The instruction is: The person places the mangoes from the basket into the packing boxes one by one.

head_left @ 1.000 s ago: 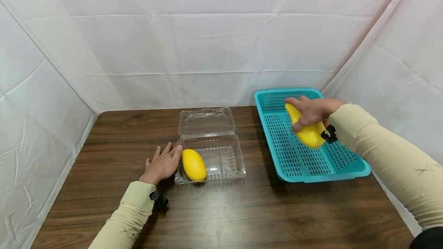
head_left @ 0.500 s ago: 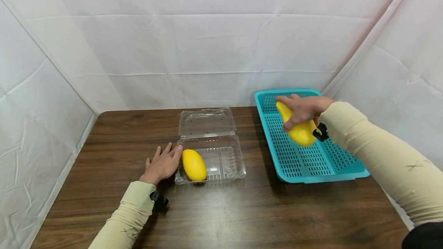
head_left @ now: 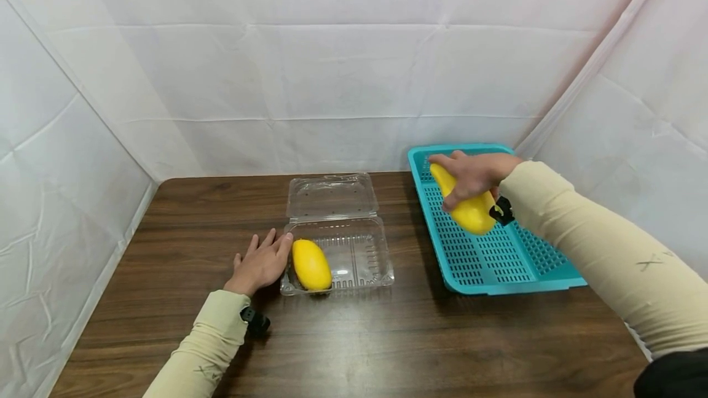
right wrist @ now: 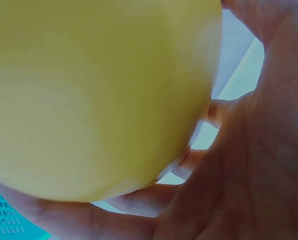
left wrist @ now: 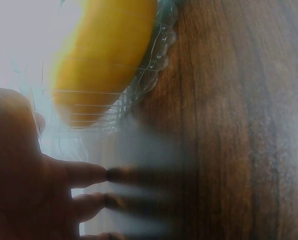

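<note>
My right hand (head_left: 472, 177) grips a yellow mango (head_left: 474, 216) above the left part of a turquoise plastic basket (head_left: 520, 288). In the right wrist view the held mango (right wrist: 104, 100) fills most of the picture, with fingers (right wrist: 94, 220) curled round its side. A second yellow mango (head_left: 311, 265) lies at the left end of a clear plastic clamshell box (head_left: 365, 250), whose lid (head_left: 332, 196) is folded back. At the box's left wall rests my left hand (head_left: 259, 268), fingers spread and fairly straight. The left wrist view shows that mango (left wrist: 106, 55) through the ribbed wall.
The box and basket stand on a dark wooden table (head_left: 354, 343), with a strip of tabletop between them. White cloth walls (head_left: 343, 66) rise behind and on both sides. Black wrist cameras (head_left: 255, 322) are strapped to both wrists.
My right hand has moved left with the mango, from over the middle of the basket toward its left rim. The left hand, the box and the other mango stay in place.
</note>
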Action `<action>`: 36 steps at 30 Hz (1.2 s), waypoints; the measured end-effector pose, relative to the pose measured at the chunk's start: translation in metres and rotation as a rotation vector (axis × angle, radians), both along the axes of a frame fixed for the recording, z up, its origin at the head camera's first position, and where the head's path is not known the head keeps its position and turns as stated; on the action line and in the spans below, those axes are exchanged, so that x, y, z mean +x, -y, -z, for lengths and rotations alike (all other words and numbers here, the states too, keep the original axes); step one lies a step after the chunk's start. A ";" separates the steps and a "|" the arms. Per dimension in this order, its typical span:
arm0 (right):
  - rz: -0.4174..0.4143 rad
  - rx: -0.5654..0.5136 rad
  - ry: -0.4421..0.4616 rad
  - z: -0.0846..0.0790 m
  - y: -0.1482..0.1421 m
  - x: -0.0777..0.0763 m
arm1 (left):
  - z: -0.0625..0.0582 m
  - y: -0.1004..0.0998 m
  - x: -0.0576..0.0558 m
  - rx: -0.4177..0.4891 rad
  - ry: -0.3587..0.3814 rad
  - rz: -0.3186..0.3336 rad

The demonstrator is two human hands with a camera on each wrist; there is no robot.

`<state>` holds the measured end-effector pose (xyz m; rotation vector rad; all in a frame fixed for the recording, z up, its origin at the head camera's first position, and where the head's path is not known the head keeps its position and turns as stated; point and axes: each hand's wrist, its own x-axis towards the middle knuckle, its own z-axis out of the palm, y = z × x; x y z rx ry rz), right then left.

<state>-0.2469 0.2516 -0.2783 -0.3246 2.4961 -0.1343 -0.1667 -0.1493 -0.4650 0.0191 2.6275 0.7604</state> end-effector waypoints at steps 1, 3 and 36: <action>-0.004 0.002 0.000 0.000 0.001 0.000 | 0.000 0.000 0.000 0.000 0.001 -0.001; -0.008 0.007 0.001 -0.001 0.004 0.000 | 0.000 0.000 0.000 -0.001 -0.002 -0.002; -0.040 -0.019 0.045 -0.004 0.030 0.000 | 0.003 -0.001 0.001 0.003 -0.010 -0.012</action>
